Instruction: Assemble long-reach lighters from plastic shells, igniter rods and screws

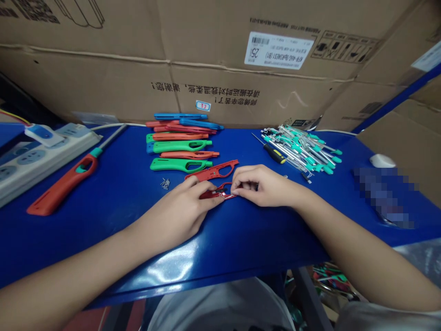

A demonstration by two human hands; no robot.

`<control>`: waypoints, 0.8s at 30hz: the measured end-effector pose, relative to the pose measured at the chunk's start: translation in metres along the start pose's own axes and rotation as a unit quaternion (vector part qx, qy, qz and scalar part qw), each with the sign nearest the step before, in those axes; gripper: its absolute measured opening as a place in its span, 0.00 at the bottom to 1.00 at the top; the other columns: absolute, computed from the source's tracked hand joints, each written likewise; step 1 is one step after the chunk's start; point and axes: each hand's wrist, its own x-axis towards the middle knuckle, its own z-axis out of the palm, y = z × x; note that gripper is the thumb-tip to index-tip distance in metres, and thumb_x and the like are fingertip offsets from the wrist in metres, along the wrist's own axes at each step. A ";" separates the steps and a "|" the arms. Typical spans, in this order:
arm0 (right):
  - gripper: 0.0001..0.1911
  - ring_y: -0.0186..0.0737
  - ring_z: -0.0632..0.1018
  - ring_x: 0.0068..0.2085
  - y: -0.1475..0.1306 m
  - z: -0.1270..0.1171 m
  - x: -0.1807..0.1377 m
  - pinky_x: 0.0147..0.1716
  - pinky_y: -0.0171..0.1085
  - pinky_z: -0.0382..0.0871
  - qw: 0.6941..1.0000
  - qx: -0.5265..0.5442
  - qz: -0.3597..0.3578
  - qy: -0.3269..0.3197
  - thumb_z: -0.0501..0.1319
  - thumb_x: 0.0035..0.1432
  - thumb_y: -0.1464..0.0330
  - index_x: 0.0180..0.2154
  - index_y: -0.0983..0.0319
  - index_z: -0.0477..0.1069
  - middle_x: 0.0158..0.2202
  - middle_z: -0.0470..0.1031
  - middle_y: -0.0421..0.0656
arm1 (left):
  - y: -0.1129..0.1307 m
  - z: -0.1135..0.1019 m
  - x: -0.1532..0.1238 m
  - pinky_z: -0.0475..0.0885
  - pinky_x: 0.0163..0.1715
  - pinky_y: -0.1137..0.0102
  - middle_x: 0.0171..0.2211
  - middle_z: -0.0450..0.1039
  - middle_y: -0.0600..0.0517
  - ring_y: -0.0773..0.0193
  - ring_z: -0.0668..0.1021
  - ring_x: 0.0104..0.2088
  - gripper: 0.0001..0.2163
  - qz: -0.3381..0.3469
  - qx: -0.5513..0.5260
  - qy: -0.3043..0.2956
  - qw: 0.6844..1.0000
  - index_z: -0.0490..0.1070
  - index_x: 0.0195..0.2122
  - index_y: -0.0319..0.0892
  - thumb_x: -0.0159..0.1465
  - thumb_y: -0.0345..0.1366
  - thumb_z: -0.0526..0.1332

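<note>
A red lighter handle half (227, 186) lies in front of me on the blue table, with a small black part and a thin whitish wire (228, 196) in it. Fingers of my left hand (182, 204) are closed on its left end. My right hand (263, 185) pinches at its right side; what sits between those fingertips is too small to make out. Just behind lies a second red handle half (214, 172), touched by neither hand. Small screws (165, 184) form a little pile left of my left hand.
Behind my hands are stacked green, orange, red and blue handle shells (182, 146). To the right are a screwdriver (274, 152) and a heap of metal lighter tubes with teal parts (303, 147). An assembled orange lighter (65, 184) and power strip (37, 154) lie left. Cardboard (120, 87) walls the back.
</note>
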 end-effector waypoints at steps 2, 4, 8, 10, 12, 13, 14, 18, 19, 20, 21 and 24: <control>0.05 0.31 0.73 0.31 0.001 -0.001 0.000 0.30 0.31 0.66 1.000 0.006 0.005 0.003 0.62 0.61 0.76 0.33 0.64 0.76 0.35 0.75 0.42 | -0.001 0.000 0.000 0.75 0.52 0.54 0.52 0.75 0.43 0.51 0.73 0.51 0.22 0.002 0.000 0.001 1.000 0.74 0.61 0.46 0.70 0.25 0.53; 0.05 0.31 0.73 0.31 0.001 -0.001 0.000 0.30 0.31 0.66 1.000 0.008 0.007 0.002 0.62 0.61 0.76 0.33 0.64 0.75 0.34 0.75 0.42 | -0.001 0.000 0.001 0.75 0.53 0.54 0.52 0.75 0.43 0.50 0.73 0.52 0.22 0.002 0.003 -0.001 1.000 0.73 0.61 0.47 0.70 0.25 0.53; 0.05 0.30 0.72 0.30 -0.001 0.000 0.000 0.30 0.31 0.66 1.000 -0.004 0.010 0.001 0.62 0.60 0.77 0.32 0.64 0.75 0.34 0.75 0.42 | 0.001 0.000 0.001 0.75 0.53 0.53 0.51 0.75 0.42 0.49 0.72 0.52 0.21 0.000 0.011 -0.003 1.000 0.74 0.60 0.45 0.71 0.26 0.52; 0.05 0.30 0.72 0.30 -0.003 0.000 0.000 0.30 0.31 0.66 1.000 -0.010 0.008 -0.001 0.62 0.60 0.77 0.33 0.64 0.76 0.34 0.75 0.42 | 0.001 0.000 0.000 0.75 0.53 0.53 0.51 0.75 0.42 0.49 0.72 0.52 0.20 -0.001 0.013 -0.003 1.000 0.75 0.59 0.44 0.71 0.26 0.51; 0.06 0.30 0.72 0.30 -0.004 0.000 -0.001 0.30 0.31 0.66 1.000 -0.007 0.004 -0.002 0.62 0.59 0.78 0.33 0.65 0.76 0.34 0.75 0.42 | 0.000 0.000 0.000 0.75 0.52 0.53 0.52 0.75 0.42 0.49 0.73 0.52 0.20 0.001 0.011 -0.002 1.000 0.75 0.59 0.44 0.72 0.26 0.52; 0.05 0.30 0.72 0.30 -0.003 0.000 -0.001 0.30 0.31 0.66 1.000 -0.002 0.004 0.000 0.62 0.59 0.78 0.33 0.65 0.76 0.34 0.75 0.41 | 0.000 0.000 0.000 0.75 0.52 0.53 0.52 0.74 0.42 0.50 0.73 0.52 0.20 0.003 0.009 -0.001 1.000 0.75 0.60 0.44 0.72 0.26 0.52; 0.05 0.29 0.72 0.29 -0.003 0.000 -0.001 0.30 0.31 0.66 1.000 0.004 0.007 0.005 0.62 0.58 0.78 0.32 0.65 0.75 0.34 0.74 0.41 | -0.001 0.000 0.000 0.75 0.53 0.53 0.52 0.74 0.42 0.50 0.73 0.52 0.20 0.004 0.007 -0.001 1.000 0.75 0.60 0.45 0.71 0.26 0.52; 0.04 0.29 0.71 0.28 0.001 0.000 -0.001 0.29 0.31 0.65 0.999 0.032 0.022 0.013 0.63 0.59 0.76 0.31 0.65 0.74 0.32 0.74 0.40 | -0.002 0.000 -0.001 0.75 0.52 0.55 0.53 0.74 0.42 0.50 0.72 0.51 0.20 0.003 0.005 0.001 1.000 0.75 0.60 0.45 0.72 0.27 0.53; 0.04 0.29 0.71 0.28 0.002 0.000 -0.001 0.29 0.31 0.65 0.999 0.037 0.022 0.007 0.63 0.60 0.76 0.32 0.65 0.74 0.33 0.74 0.40 | -0.002 0.001 0.000 0.75 0.52 0.55 0.53 0.74 0.42 0.50 0.72 0.51 0.20 0.003 0.005 0.000 1.000 0.75 0.60 0.45 0.72 0.27 0.52; 0.04 0.29 0.71 0.28 0.002 0.000 0.000 0.29 0.31 0.66 0.999 0.039 0.018 0.002 0.63 0.60 0.76 0.32 0.65 0.75 0.33 0.74 0.41 | -0.002 0.001 0.000 0.75 0.52 0.55 0.53 0.74 0.42 0.50 0.72 0.51 0.19 0.002 0.006 -0.001 1.000 0.75 0.60 0.45 0.72 0.27 0.52; 0.04 0.29 0.71 0.29 0.002 0.001 0.000 0.29 0.31 0.66 0.999 0.037 0.014 -0.002 0.63 0.60 0.76 0.33 0.65 0.76 0.34 0.74 0.41 | -0.002 0.001 0.000 0.75 0.52 0.55 0.52 0.74 0.42 0.50 0.72 0.51 0.19 0.002 0.006 0.000 1.000 0.75 0.60 0.45 0.72 0.28 0.52; 0.05 0.30 0.72 0.30 -0.001 0.001 0.000 0.30 0.31 0.65 1.000 0.013 0.002 -0.005 0.62 0.59 0.78 0.34 0.65 0.77 0.35 0.75 0.42 | -0.002 0.001 -0.001 0.74 0.52 0.55 0.52 0.75 0.44 0.50 0.73 0.51 0.19 0.003 0.003 0.008 1.000 0.75 0.59 0.46 0.72 0.28 0.52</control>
